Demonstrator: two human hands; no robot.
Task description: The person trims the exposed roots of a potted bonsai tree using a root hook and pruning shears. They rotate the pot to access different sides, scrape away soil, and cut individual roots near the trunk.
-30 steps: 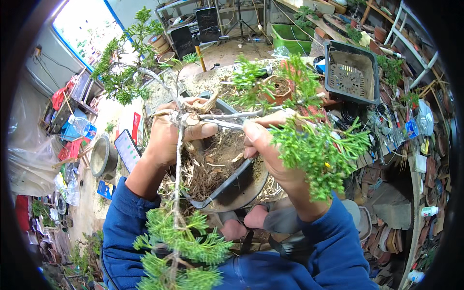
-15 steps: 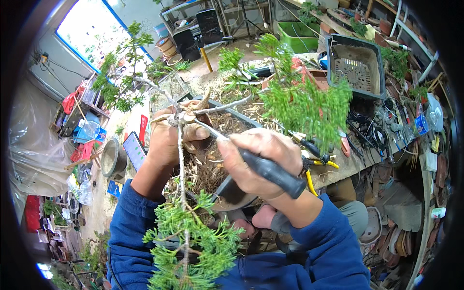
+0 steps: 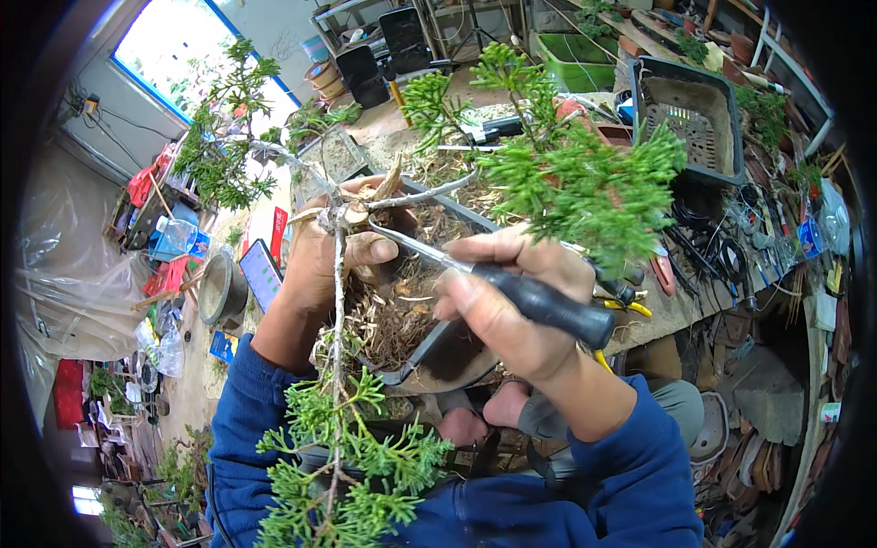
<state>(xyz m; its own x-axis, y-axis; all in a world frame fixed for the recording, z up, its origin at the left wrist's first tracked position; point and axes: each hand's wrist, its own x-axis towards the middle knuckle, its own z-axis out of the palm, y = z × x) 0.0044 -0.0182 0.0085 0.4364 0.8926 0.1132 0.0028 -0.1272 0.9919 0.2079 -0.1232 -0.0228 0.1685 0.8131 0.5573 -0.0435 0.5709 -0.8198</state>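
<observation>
A small conifer [image 3: 337, 301] has long pale branches and green foliage sprays [image 3: 585, 183]. My left hand [image 3: 324, 260] is closed around its trunk, just below a pale cut stub [image 3: 355, 214]. My right hand [image 3: 521, 324] grips a tool with a black handle [image 3: 557, 306] and a thin metal shaft; its tip lies by the cut stub. Beneath both hands sits a dark rectangular pot [image 3: 425, 352] with loose soil, roots and wood chips [image 3: 402, 310].
A phone [image 3: 260, 274] and round pot [image 3: 219, 288] stand at the left. A perforated black crate [image 3: 685, 128], cables and yellow-handled pliers [image 3: 630, 306] lie at the right on the cluttered worktable [image 3: 662, 329]. A green bin [image 3: 575, 64] stands behind.
The black handle has come into view as my right hand turned, then moved slightly right and up relative to the stub. My left hand stays on the trunk.
</observation>
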